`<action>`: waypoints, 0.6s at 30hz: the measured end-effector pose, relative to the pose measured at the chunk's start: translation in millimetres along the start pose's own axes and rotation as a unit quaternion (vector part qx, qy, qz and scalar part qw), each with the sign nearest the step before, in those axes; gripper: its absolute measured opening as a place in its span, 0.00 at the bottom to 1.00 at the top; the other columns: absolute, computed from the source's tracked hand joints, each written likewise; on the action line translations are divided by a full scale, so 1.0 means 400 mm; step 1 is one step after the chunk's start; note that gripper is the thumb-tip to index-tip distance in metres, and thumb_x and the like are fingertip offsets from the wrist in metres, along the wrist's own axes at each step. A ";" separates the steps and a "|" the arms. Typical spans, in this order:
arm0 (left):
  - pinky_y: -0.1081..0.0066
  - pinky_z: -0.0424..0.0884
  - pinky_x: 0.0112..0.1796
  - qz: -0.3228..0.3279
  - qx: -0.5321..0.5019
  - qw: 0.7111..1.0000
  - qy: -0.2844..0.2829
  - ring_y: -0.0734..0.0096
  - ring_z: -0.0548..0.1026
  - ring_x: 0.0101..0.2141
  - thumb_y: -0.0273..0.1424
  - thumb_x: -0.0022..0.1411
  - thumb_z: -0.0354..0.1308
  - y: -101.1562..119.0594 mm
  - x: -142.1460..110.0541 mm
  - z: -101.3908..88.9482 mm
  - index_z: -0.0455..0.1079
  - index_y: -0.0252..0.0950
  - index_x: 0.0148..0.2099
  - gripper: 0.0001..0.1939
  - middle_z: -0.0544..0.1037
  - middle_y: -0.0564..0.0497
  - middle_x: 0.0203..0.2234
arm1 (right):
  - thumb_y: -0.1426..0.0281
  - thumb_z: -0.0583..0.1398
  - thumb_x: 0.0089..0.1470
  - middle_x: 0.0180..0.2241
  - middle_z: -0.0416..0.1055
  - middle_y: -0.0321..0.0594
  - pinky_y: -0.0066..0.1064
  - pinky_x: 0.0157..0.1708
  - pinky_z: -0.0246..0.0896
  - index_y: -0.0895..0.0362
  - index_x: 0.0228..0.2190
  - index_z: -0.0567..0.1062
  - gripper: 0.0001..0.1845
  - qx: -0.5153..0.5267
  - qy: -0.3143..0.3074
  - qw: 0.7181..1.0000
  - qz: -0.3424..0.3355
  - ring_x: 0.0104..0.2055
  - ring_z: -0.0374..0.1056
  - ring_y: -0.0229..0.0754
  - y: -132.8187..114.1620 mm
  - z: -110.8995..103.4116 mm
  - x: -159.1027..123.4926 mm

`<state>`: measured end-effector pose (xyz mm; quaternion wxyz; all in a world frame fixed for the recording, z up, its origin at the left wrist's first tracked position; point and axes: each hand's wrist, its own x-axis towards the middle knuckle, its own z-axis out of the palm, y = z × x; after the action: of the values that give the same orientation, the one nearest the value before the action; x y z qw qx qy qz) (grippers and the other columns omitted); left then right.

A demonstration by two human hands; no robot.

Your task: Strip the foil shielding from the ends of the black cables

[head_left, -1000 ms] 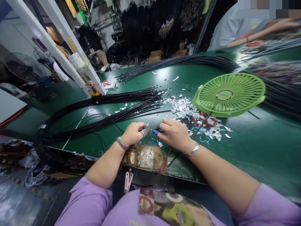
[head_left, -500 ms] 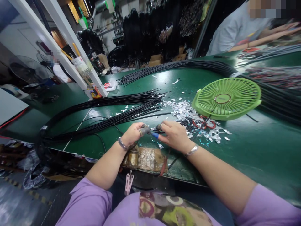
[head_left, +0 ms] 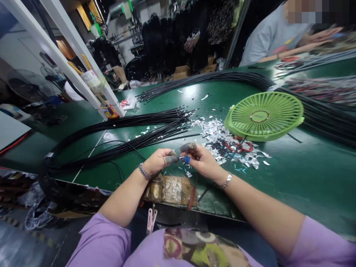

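Observation:
My left hand (head_left: 159, 161), with grey finger covers, is closed in a pinch on a thin black cable (head_left: 136, 149) that runs in from the left. A short pale tip (head_left: 181, 157) shows between my two hands. Facing it, my right hand (head_left: 205, 161) pinches at this cable end with a blue-covered thumb, its grey-covered index finger bent above. The fingers hide most of the cable end. Behind my hands lies a looped bundle of black cables (head_left: 155, 131), ends toward the right. White foil scraps (head_left: 213, 129) and short black offcuts are heaped just beyond my right hand.
A green fan (head_left: 264, 116) stands right of the scraps, partly over red-handled scissors (head_left: 246, 147). A taped block (head_left: 175, 190) sits at the near table edge. Another black cable bundle (head_left: 219, 76) curves across the back. White posts (head_left: 91, 81) rise at left; a co-worker (head_left: 264, 40) sits at far right.
My right index finger has lifted and bent over the thumb, and the right fingers have shifted on the cable end. My left hand stays nearly in place. The view shifts slightly.

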<state>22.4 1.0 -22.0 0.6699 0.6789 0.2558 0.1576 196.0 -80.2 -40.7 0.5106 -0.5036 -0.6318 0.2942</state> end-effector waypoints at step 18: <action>0.74 0.57 0.28 0.108 0.402 0.906 0.075 0.74 0.64 0.24 0.34 0.59 0.54 -0.004 -0.008 -0.004 0.73 0.35 0.31 0.10 0.72 0.53 0.21 | 0.67 0.60 0.49 0.30 0.76 0.40 0.32 0.31 0.68 0.56 0.38 0.72 0.12 -0.045 -0.020 0.997 0.053 0.30 0.71 0.41 0.011 -0.018 0.010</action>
<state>18.6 0.3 -23.2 0.2980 0.9004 0.2721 0.1628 204.4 -76.1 -41.1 0.4583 -0.5527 -0.6273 0.3018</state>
